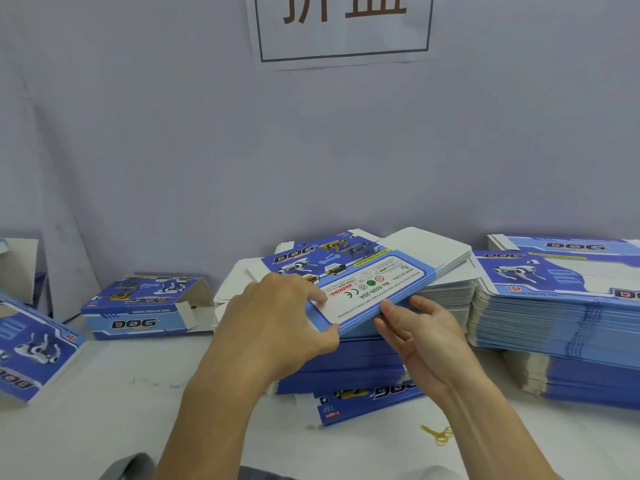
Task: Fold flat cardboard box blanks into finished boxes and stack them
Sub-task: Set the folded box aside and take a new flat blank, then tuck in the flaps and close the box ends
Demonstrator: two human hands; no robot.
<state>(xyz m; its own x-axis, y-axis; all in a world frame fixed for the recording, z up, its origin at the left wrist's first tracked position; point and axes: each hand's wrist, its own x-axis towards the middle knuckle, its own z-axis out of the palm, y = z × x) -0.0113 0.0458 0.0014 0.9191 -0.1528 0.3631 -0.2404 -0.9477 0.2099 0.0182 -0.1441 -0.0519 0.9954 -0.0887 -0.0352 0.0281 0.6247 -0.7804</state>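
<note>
Head camera, looking down at the bench (104, 393): both my hands hold a small sheaf of flat box blanks (349, 285) lifted off the middle stack of blanks (349, 362). My left hand (277, 323) grips the sheaf's near left corner, fingers spread over the printed top face and thumb hooked under the near edge. My right hand (419, 334) pinches the near edge further right, thumb on top by the white warning panel and fingers curled beneath. The top blank is blue and white, printed with robot dogs, "DOG" lettering and "No. 5599-20A". The sheaf tilts up toward the far right, its white flaps reaching out over the stack below.

On my right, a taller stack of the same blanks (557, 327) sits just beside the middle stack, with another batch (568, 245) behind it against the wall. On my left, 1 folded box (145, 310) rests on the bench, its right-hand end flaps open and showing white inside. Nearer the left edge, another printed box or blank (31, 344) lies tilted; I cannot tell which. A few yellow rubber bands (438, 434) lie on the bench by my right forearm. A white paper sign (343, 27) with large characters hangs on the pale wall (173, 133) above.
</note>
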